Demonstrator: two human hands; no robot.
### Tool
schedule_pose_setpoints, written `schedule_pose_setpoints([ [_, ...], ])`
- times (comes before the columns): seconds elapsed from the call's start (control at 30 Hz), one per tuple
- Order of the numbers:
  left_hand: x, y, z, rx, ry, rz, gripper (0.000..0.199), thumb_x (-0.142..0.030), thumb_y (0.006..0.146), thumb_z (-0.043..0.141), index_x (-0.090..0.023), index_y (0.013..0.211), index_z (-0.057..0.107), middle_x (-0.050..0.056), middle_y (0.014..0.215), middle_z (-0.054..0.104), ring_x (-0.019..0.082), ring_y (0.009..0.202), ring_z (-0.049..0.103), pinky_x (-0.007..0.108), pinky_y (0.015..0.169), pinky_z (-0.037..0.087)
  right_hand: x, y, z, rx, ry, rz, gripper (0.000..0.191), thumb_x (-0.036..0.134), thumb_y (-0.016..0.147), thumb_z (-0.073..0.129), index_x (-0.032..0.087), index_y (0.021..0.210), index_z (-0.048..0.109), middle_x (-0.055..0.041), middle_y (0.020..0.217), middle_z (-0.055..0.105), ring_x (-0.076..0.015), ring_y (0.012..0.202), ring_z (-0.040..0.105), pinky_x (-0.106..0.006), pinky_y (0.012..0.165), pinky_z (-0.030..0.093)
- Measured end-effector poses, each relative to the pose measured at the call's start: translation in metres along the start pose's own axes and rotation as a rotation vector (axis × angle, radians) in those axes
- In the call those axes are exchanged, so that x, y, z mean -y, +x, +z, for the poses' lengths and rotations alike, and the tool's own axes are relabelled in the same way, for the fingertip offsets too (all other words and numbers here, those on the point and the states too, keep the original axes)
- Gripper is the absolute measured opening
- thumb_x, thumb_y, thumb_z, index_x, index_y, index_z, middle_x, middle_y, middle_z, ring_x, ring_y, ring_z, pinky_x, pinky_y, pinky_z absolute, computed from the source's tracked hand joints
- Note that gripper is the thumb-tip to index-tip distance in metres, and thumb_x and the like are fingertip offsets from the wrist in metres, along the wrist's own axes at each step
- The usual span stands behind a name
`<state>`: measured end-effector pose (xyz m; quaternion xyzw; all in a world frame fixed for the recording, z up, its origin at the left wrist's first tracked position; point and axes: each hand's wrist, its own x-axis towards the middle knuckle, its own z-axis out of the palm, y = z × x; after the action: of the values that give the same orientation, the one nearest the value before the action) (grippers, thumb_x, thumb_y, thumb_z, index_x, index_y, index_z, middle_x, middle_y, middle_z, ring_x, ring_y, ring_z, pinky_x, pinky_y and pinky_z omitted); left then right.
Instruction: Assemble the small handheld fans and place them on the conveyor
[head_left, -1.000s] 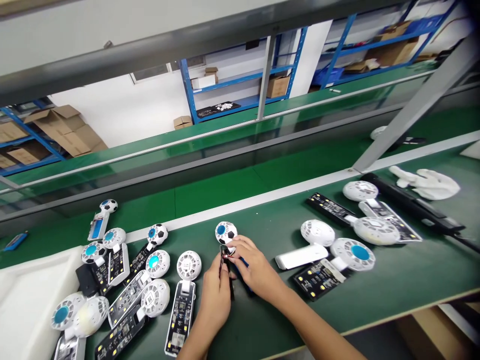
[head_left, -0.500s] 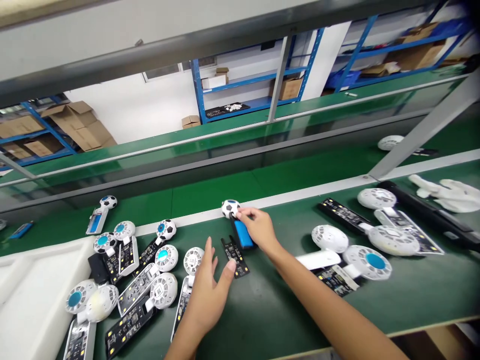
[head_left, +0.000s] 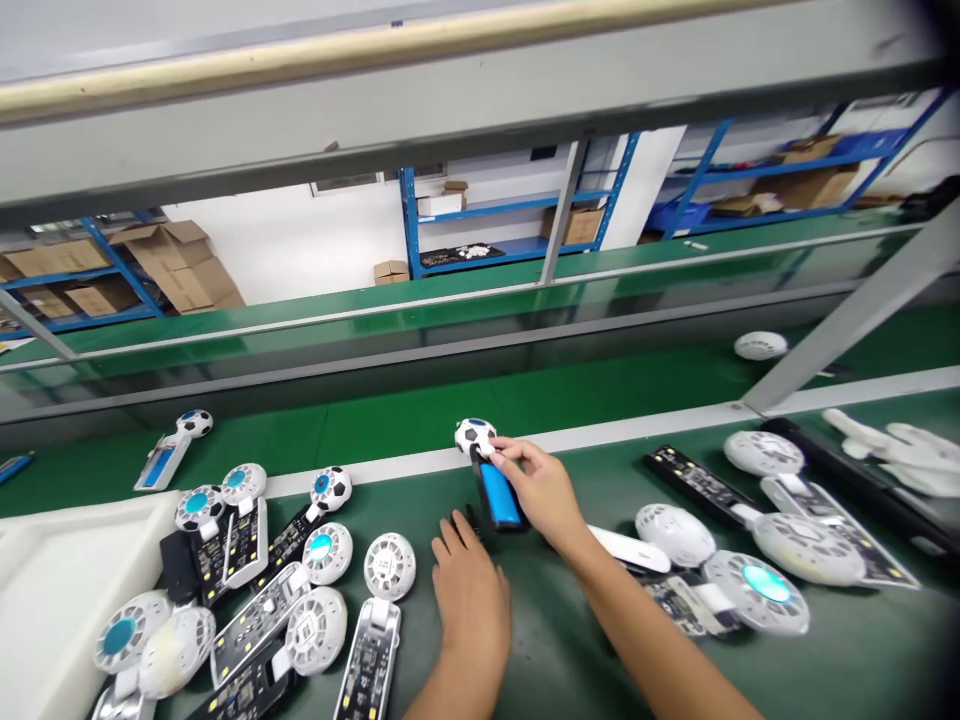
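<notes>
My right hand (head_left: 540, 490) pinches a small handheld fan near its neck. The fan has a football-patterned head (head_left: 475, 436) and an open black handle with a blue battery (head_left: 500, 495) inside. My left hand (head_left: 471, 595) is palm down just left of the handle, its fingers curled over a black circuit board (head_left: 472, 517). Only a dark end of that board shows past the fingertips; the rest is under the hand. Nearest my left hand on the other side is a white fan (head_left: 389, 567) with its circuit board exposed.
Several part-built fans (head_left: 315, 630) lie on the left beside a white foam tray (head_left: 161, 515). More fans (head_left: 675, 535) lie on the right, with a long black tool (head_left: 862, 490) and a white glove (head_left: 911, 455). A slanted metal post (head_left: 847, 310) rises behind them.
My left hand has turned palm down and come onto the loose circuit board, covering most of it. My right hand keeps its grip on the football fan. The view has tilted up.
</notes>
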<state>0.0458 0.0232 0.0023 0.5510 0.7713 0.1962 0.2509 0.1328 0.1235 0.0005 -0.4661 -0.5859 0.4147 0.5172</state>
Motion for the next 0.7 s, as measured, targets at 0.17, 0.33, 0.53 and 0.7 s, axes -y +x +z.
schedule_pose_setpoints([
  [0.17,0.007,0.013,0.001,-0.003,-0.164,0.013,0.072,0.004,0.06,0.048,0.006,0.129,0.031,0.03,0.127,0.042,0.038,0.113,0.041,0.048,0.094,0.032,0.014,-0.025,-0.014,0.017,0.142,-0.024,0.026,0.042,0.073,0.063,0.019,0.062,0.055,-0.011,0.103,0.065,-0.0255,0.098,0.059,-0.039,0.085,0.045],
  [0.33,0.027,0.004,-0.041,0.142,-0.534,0.002,0.048,-0.012,0.073,0.044,-0.007,0.121,0.043,0.016,0.112,0.061,0.022,0.096,0.059,0.03,0.08,0.045,0.023,-0.039,-0.018,0.004,0.226,-0.003,0.025,0.04,0.074,0.064,0.019,0.064,0.056,-0.0096,0.105,0.064,-0.0243,0.099,0.058,-0.037,0.085,0.044],
  [0.53,0.032,-0.021,-0.092,0.174,-1.205,-0.036,0.045,-0.026,0.071,0.063,-0.016,0.114,0.054,0.01,0.11,0.065,0.017,0.093,0.056,0.024,0.077,0.041,0.034,-0.05,-0.015,0.052,0.266,-0.036,0.018,0.034,0.076,0.064,0.02,0.067,0.058,-0.0082,0.106,0.063,-0.0231,0.102,0.057,-0.035,0.086,0.044],
  [0.7,0.035,-0.014,-0.102,0.184,-1.174,-0.01,0.043,-0.025,0.074,0.064,-0.018,0.116,0.053,0.008,0.112,0.063,0.011,0.078,0.056,0.02,0.065,0.042,0.03,-0.036,-0.005,0.144,0.083,-0.036,0.019,0.034,0.08,0.058,0.02,0.068,0.056,-0.0073,0.105,0.064,-0.0218,0.103,0.057,-0.034,0.086,0.045],
])
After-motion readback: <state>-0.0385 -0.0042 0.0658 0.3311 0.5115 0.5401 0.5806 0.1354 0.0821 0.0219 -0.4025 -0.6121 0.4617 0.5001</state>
